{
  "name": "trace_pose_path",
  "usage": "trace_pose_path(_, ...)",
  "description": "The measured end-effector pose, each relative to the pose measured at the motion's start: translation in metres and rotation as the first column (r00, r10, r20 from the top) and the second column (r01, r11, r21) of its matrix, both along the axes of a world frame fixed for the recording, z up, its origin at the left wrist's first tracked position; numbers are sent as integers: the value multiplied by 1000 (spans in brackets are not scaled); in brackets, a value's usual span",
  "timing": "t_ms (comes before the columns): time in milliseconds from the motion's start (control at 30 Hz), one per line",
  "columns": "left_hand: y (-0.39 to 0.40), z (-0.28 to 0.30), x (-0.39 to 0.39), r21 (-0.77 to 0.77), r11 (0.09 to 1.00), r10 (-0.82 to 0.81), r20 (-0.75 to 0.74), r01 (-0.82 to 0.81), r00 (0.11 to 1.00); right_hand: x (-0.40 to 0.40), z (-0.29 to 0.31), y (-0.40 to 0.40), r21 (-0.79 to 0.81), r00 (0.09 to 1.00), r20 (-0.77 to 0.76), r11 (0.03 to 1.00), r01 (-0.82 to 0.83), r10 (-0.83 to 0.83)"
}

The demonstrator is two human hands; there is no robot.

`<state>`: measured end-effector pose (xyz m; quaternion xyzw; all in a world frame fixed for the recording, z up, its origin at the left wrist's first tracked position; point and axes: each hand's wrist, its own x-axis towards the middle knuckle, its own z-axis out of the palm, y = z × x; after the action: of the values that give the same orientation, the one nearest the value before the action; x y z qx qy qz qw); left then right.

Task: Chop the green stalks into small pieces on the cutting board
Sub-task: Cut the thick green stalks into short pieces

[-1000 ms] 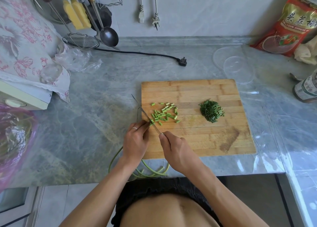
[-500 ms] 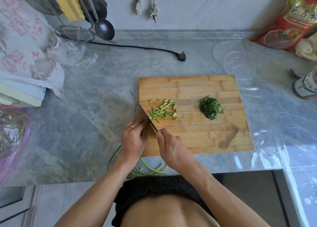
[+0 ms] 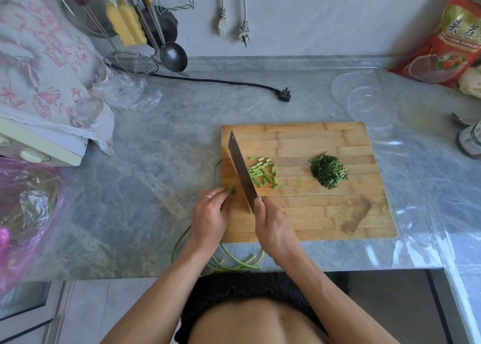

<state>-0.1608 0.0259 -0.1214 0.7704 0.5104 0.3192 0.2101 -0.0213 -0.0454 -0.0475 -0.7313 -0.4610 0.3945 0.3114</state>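
On the cutting board (image 3: 325, 213), the right hand (image 3: 273, 229) grips a cleaver (image 3: 240, 169) tilted beside the chopped pieces (image 3: 263, 173). The left hand (image 3: 209, 217) pinches the green stalks (image 3: 229, 263) at the board's left edge; they trail off its near edge onto the table (image 3: 156, 187).

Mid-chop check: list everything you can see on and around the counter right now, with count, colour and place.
cutting board: one, wooden, counter centre
cut stalk pieces: small pile, light green, board left, right of the blade
chopped greens: one heap, dark green, board centre
uncut stalks: bundle, green, looping off counter's front edge
cleaver: one, steel, tilted over board's left side
black plug: one, behind board
clear lids: two, right rear
ladle: one, steel, hanging rear left
left hand: pinches stalk ends
right hand: grips cleaver handle
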Motion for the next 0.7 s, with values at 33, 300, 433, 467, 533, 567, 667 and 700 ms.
trace_pose_path(33, 2, 0, -1, 5, 1000, -17, -17, 17, 1000, 1, 1, 1, 0, 1000, -10, 1000, -2, 2)
trace_pose_path(300, 20, 16, 11, -27, 991, -135, -106, 133, 985, 16, 12, -4, 32, 998, -3, 997, -64, 65)
trace_pose_path(433, 18, 12, 10, -36, 994, -102, -59, 100, 993, 19, 13, -8, 49, 990, 50, 989, -138, 135)
trace_pose_path(467, 18, 11, 9, -36, 995, -96, -48, 94, 994, 19, 12, -8, 51, 986, 78, 987, -153, 148)
trace_pose_path(533, 16, 9, 10, -23, 995, -94, -44, 93, 995, 18, 11, -10, 48, 980, 114, 985, -168, 162)
trace_pose_path(567, 16, 9, 11, -13, 996, -93, -51, 93, 994, 18, 11, -10, 45, 978, 123, 984, -174, 167)
trace_pose_path(667, 13, 7, 11, 40, 995, -88, -91, 92, 992, 19, 11, -9, 39, 975, 125, 981, -188, 182)
trace_pose_path(700, 13, 7, 11, 53, 994, -91, -100, 96, 991, 19, 12, -7, 40, 974, 126, 980, -194, 188)
